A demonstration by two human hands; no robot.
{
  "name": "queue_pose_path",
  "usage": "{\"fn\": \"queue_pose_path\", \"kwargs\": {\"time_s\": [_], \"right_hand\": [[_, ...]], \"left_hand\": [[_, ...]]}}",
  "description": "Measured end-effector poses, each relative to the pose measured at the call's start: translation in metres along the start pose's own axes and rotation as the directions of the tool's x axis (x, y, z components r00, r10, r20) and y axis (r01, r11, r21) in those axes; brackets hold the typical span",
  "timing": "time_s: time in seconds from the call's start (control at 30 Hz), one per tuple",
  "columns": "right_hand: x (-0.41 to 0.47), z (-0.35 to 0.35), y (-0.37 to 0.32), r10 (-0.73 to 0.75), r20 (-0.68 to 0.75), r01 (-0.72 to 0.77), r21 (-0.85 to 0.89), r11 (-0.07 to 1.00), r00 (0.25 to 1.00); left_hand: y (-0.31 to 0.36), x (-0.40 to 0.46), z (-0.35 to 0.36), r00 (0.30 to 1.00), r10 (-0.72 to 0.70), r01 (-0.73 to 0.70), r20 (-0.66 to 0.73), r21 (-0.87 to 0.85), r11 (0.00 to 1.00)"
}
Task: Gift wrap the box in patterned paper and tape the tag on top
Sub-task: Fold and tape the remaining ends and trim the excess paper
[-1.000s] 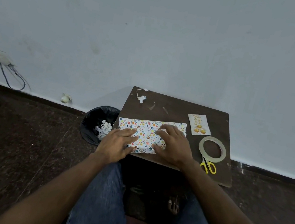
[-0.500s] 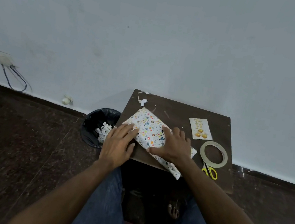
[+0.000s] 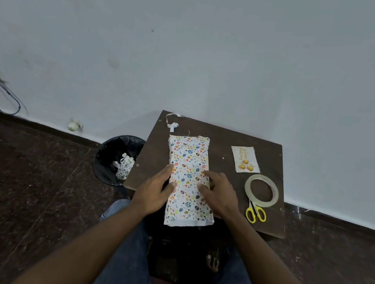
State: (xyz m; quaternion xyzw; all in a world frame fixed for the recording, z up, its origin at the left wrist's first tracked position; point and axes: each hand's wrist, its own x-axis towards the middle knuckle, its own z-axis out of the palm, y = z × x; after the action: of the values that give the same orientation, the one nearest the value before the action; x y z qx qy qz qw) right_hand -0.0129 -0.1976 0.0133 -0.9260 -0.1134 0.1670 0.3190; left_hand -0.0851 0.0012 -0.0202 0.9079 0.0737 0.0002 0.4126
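Both hands on the box (image 3: 187,179), one per long side. Left hand (image 3: 156,190) flat against the left edge, fingers straight, thumb resting on top of the paper, more steadying than gripping. Right hand (image 3: 219,193) same deal on the right edge, fingers loose and spread, not curled round anything. So both open, just pressing.

Box lying lengthwise away from the body on the table (image 3: 220,135), near end poking out past the table's front edge over the lap. Paper already round the body of it. Near end looks like an unfolded white flap hanging loose, though hard to be sure at this size; far end looks about the same.

Seems to be the end-folding stage: long seam done, ends not closed yet.

Next up probably: tuck in the near flap, crease the corners, then reach right for tape (image 3: 261,188) and scissors (image 3: 255,212), both just beside the right hand. Needs one hand pinning the fold while the other grabs the tape.

Tag (image 3: 245,160) sitting untouched further back on the right, well apart from the box. Last job.
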Motion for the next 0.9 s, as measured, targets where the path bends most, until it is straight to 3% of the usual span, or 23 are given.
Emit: {"fn": "queue_pose_path", "kwargs": {"time_s": [0.17, 0.33, 0.43, 0.67, 0.9], "right_hand": [[-0.014, -0.003, 0.029, -0.15, 0.148, 0.155, -0.02, 0.988, 0.978], [-0.019, -0.002, 0.038, -0.173, 0.131, 0.179, -0.035, 0.983, 0.976], [-0.02, 0.001, 0.036, -0.157, 0.094, 0.163, -0.062, 0.985, 0.983], [-0.03, 0.016, 0.03, -0.104, -0.042, 0.1, -0.083, 0.992, 0.994], [-0.047, 0.029, 0.027, 0.194, -0.168, -0.204, -0.044, 0.978, 0.967]], "left_hand": [[-0.007, 0.007, -0.017, 0.981, 0.055, -0.078, 0.187, 0.122, 0.989], [-0.009, 0.003, -0.023, 0.945, 0.04, -0.146, 0.324, 0.308, 0.94], [-0.008, -0.001, -0.018, 0.96, 0.024, -0.15, 0.278, 0.442, 0.884], [0.0, -0.005, -0.007, 0.984, 0.024, -0.102, 0.178, 0.444, 0.89], [0.02, -0.005, -0.013, 0.985, -0.038, -0.063, 0.166, 0.565, 0.823]]}}
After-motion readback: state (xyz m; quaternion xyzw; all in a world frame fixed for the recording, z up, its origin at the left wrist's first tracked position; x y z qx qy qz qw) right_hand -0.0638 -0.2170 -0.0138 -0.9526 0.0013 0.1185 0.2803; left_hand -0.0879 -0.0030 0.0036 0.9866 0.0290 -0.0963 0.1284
